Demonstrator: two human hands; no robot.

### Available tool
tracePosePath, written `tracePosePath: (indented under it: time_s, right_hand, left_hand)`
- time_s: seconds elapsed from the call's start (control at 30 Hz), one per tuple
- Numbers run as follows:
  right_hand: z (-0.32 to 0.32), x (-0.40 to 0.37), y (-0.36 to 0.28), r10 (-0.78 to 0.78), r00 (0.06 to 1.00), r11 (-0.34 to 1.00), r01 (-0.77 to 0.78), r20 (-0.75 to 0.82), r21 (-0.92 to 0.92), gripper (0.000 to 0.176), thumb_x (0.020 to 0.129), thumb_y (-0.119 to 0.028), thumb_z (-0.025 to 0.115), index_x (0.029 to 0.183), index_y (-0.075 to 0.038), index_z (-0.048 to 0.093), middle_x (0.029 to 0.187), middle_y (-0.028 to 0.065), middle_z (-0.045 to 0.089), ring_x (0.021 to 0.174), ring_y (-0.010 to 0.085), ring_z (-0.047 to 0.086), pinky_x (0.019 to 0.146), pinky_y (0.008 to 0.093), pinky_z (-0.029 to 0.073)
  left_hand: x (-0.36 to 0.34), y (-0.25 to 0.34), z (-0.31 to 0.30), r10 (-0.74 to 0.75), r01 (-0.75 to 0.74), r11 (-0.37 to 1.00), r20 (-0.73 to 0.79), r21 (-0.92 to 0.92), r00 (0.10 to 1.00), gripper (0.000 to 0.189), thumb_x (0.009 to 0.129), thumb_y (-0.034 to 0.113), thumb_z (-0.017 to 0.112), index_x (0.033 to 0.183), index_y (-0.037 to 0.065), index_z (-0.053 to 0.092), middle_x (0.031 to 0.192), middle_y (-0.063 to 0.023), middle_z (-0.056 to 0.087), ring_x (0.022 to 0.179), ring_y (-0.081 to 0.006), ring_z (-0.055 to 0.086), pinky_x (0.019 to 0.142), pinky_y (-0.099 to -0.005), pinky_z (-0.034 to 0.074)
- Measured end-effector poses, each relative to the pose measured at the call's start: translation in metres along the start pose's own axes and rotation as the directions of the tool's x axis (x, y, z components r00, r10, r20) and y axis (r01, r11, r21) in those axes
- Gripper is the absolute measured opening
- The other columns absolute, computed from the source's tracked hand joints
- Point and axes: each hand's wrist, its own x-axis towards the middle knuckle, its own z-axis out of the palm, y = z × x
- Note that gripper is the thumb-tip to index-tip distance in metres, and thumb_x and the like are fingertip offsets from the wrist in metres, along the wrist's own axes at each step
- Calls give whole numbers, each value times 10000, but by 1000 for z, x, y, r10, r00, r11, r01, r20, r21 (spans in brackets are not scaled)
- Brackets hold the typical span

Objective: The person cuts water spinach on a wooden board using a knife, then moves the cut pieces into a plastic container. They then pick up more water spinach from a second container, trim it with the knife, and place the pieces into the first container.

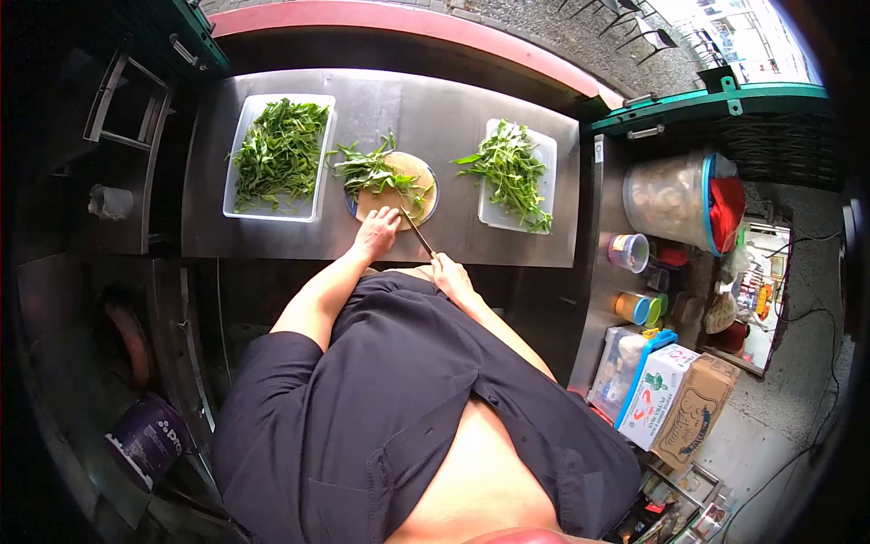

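My right hand (450, 272) is closed around the handle of a knife (417, 233). Its thin dark blade slants up and away from me, and its tip reaches over the near edge of the round wooden cutting board (405, 201). My left hand (376, 231) rests on the near rim of that board, just beside the blade, with the fingers bent down onto the wood. I cannot tell whether they pinch any stems.

A loose bunch of leafy greens (370, 170) lies across the far half of the board, and some stalks spill over its left edge. The board sits at the middle of a steel surface (426, 109) in front of me.

On the board's left, close to it, stands a long white tray (272, 216) heaped with cut green leaves (279, 150). On its right, a little apart, stands a smaller white tray (494, 218), and long-stemmed greens (512, 172) lie slantwise on it.

Further right, past the end of the surface, a narrow side shelf is crowded with things. There is a big clear tub with a blue lid (669, 192), with a red cloth (728, 210) against it, and a small cup (630, 252) nearer to me. Closer still, a printed carton (657, 394) lies next to a brown cardboard box (698, 408). My black shirt (381, 408) fills the lower part of the view.
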Motion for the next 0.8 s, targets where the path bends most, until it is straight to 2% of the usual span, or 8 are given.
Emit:
tracePosePath:
  time_s: [0.03, 0.27, 0.33, 0.47, 0.57, 0.67, 0.73, 0.8]
  right_hand:
    - [2, -1, 3, -5, 1000, 1000, 5, -8, 7, 346, 1044, -387, 500, 1140, -84, 637, 945, 291, 707, 929, 499, 683, 805, 577, 543]
    - [-2, -11, 0, 3, 1000, 1000, -3, -20, 12, 337, 1047, -375, 493, 1142, -83, 631, 941, 301, 703, 924, 505, 684, 794, 581, 545]
    - [-2, -11, 1, 2, 1000, 1000, -1, 20, -11, 332, 1048, -373, 491, 1156, -89, 624, 943, 302, 705, 921, 509, 685, 796, 589, 547]
    - [-3, -12, -2, 8, 999, 999, -7, 36, -35, 331, 1049, -374, 491, 1152, -85, 616, 940, 308, 703, 920, 511, 686, 797, 597, 548]
    - [3, -10, 1, -38, 999, 997, 35, -36, -64, 279, 1040, -316, 525, 1079, -57, 619, 845, 298, 689, 837, 495, 691, 722, 582, 551]
    - [2, -6, 1, -9, 1000, 996, 9, 5, -89, 275, 1042, -301, 509, 1089, -48, 608, 846, 306, 689, 832, 501, 690, 715, 585, 553]
    - [0, -5, -3, -25, 999, 996, 27, 20, -89, 279, 1044, -285, 492, 1090, -31, 599, 845, 317, 687, 829, 505, 692, 717, 592, 552]
    - [0, -4, -5, -24, 999, 995, 26, 28, -99, 275, 1043, -276, 489, 1088, -26, 593, 844, 324, 685, 834, 507, 692, 725, 597, 550]
  left_hand:
    - [-2, -1, 0, 8, -8, 1000, 39, 8, 999, 465, 828, 176, 660, 1263, 11, 648, 1323, -108, 587, 1213, -287, 530, 980, -414, 445]
    - [-5, -1, 4, 14, -21, 998, 123, 57, 992, 518, 848, 167, 622, 1326, -29, 583, 1364, -123, 535, 1209, -284, 514, 974, -395, 458]
    - [-6, 2, 7, -14, 6, 998, 137, 62, 990, 559, 850, 170, 619, 1362, -41, 544, 1382, -132, 508, 1211, -290, 502, 961, -389, 469]
    - [-5, 2, 6, -4, -6, 997, 140, 74, 990, 581, 839, 176, 638, 1365, -50, 537, 1380, -136, 506, 1218, -297, 493, 977, -393, 474]
    - [-4, 4, 2, -4, 0, 1000, 118, 29, 993, 556, 839, 154, 629, 1345, -64, 559, 1365, -141, 517, 1210, -293, 501, 961, -393, 484]
    - [-3, 5, 2, -2, 1, 1000, 95, 11, 995, 543, 840, 150, 629, 1331, -72, 562, 1352, -146, 518, 1192, -296, 508, 955, -389, 490]
    - [-2, 5, 3, -20, 18, 1000, 150, 15, 988, 582, 817, 161, 662, 1339, -73, 553, 1382, -160, 498, 1216, -316, 490, 1018, -381, 476]
    - [-1, 5, 7, -20, 16, 1000, 152, 25, 988, 578, 817, 158, 661, 1334, -77, 553, 1372, -163, 499, 1205, -318, 496, 1013, -383, 479]
